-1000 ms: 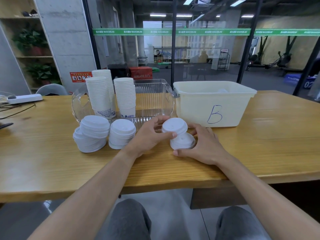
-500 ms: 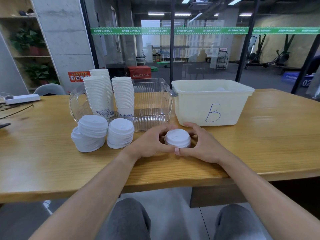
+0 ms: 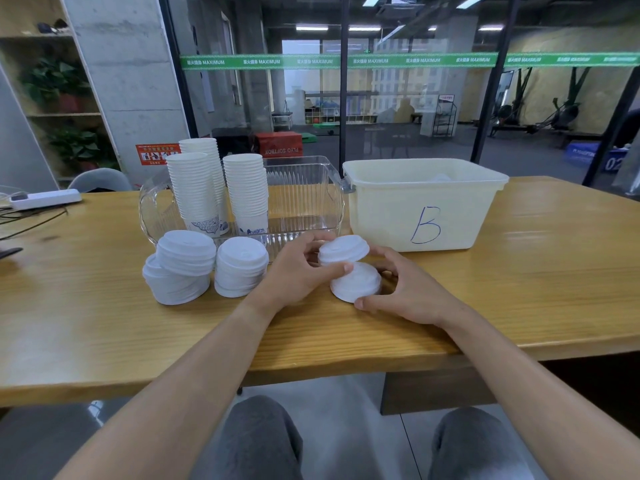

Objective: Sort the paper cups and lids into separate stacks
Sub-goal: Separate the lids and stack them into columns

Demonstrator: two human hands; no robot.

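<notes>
Tabletop (image 3: pixel 519 306): light wood, carrying everything below.
Cream bin (image 3: pixel 422 206): marked "B", at 1 o'clock from the hands, standing on the tabletop.
Clear bin (image 3: pixel 304 195): ribbed, at 11 o'clock, just beside the cream bin; three tall cup stacks (image 3: pixel 194 192) stand in its left half.
Lid stacks (image 3: pixel 183 268): two piles at 9 o'clock in front of the clear bin, the left one leaning and uneven, the right one (image 3: pixel 241 266) straighter.
Left hand (image 3: pixel 298 271): thumb and curled fingers pinching the upper lids (image 3: pixel 343 250), held tilted above the lower pile.
Right hand (image 3: pixel 408 289): fingers curved round the lower lids (image 3: pixel 356 282), which rest on the tabletop at center, thumb at their near rim.
</notes>
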